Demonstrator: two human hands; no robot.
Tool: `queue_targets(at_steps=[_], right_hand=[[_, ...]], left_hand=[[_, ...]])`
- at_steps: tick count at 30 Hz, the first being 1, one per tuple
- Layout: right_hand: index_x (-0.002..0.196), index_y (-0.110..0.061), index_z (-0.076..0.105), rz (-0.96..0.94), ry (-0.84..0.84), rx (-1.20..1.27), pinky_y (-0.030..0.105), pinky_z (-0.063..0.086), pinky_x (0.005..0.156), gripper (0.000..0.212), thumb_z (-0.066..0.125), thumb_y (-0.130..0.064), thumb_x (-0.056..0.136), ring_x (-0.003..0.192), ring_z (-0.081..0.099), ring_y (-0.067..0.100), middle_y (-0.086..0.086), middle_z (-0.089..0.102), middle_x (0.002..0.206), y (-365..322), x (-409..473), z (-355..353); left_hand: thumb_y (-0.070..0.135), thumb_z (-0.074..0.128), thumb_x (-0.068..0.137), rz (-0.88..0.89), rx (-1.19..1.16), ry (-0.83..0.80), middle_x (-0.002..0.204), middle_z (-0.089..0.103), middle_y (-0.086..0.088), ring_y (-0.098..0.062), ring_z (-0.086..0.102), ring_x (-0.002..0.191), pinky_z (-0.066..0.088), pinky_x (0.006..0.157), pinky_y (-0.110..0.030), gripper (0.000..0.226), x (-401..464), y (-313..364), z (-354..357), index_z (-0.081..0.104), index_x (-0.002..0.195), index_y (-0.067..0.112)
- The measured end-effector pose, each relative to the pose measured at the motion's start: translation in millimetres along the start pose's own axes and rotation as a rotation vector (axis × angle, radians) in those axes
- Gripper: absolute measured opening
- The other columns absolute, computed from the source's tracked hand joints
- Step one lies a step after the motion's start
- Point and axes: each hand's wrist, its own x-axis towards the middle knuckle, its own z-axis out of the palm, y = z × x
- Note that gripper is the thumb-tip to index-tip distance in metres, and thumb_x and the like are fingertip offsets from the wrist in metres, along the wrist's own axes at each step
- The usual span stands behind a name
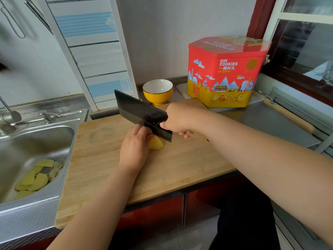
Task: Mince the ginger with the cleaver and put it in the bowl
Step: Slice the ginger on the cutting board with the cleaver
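Observation:
A yellow piece of ginger (156, 143) lies on the wooden cutting board (100, 159). My left hand (134, 150) holds it down from the left with curled fingers. My right hand (177, 119) grips the wooden handle of a dark cleaver (140, 112). The blade is tilted, its heel just above the ginger's far end and next to my left fingers. A yellow bowl (158, 91) with a white inside stands behind the board, with nothing visible in it.
A steel sink (27, 152) on the left holds several yellow peelings (36, 177), with a tap (9, 116) behind it. A red and yellow cookie tin (225, 73) stands at the back right. A rolling pin (288, 114) lies along the steel counter's right edge.

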Motion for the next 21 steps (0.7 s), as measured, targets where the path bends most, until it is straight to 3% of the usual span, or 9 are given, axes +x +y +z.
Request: queue_targets(at_steps=[6, 10, 18, 21], right_hand=[[0.1, -0.003, 0.062, 0.038, -0.031, -0.007, 0.027, 0.05, 0.053, 0.032, 0.048, -0.032, 0.102, 0.057, 0.059, 0.02, 0.01, 0.06, 0.07, -2, 6, 3], [0.098, 0.0, 0.063, 0.049, -0.053, -0.054, 0.025, 0.047, 0.048, 0.028, 0.048, -0.023, 0.101, 0.053, 0.057, 0.021, 0.012, 0.059, 0.069, -5, 7, 2], [0.117, 0.003, 0.064, 0.083, -0.15, -0.108, 0.025, 0.047, 0.053, 0.032, 0.043, -0.017, 0.103, 0.07, 0.061, 0.023, 0.017, 0.065, 0.093, -13, 15, 6], [0.122, 0.004, 0.061, 0.115, -0.212, -0.106, 0.025, 0.045, 0.055, 0.035, 0.038, -0.016, 0.105, 0.063, 0.058, 0.021, 0.018, 0.065, 0.097, -14, 18, 10]], left_hand=[[0.01, 0.064, 0.088, 0.006, 0.002, 0.002, 0.097, 0.061, -0.008, -0.025, 0.057, 0.083, 0.038, 0.065, -0.027, 0.005, 0, 1, -1, 0.065, 0.093, 0.008], [0.011, 0.064, 0.088, 0.005, 0.001, -0.004, 0.096, 0.061, -0.008, -0.024, 0.056, 0.082, 0.04, 0.064, -0.028, 0.006, 0, 1, -1, 0.065, 0.093, 0.009], [0.011, 0.063, 0.088, 0.014, 0.015, -0.001, 0.095, 0.061, -0.008, -0.025, 0.056, 0.081, 0.043, 0.06, -0.03, 0.006, 1, 0, 1, 0.065, 0.093, 0.008], [0.007, 0.064, 0.086, 0.017, 0.008, 0.007, 0.095, 0.061, -0.008, -0.026, 0.056, 0.081, 0.039, 0.06, -0.028, 0.005, 1, -1, 1, 0.065, 0.092, 0.008]])
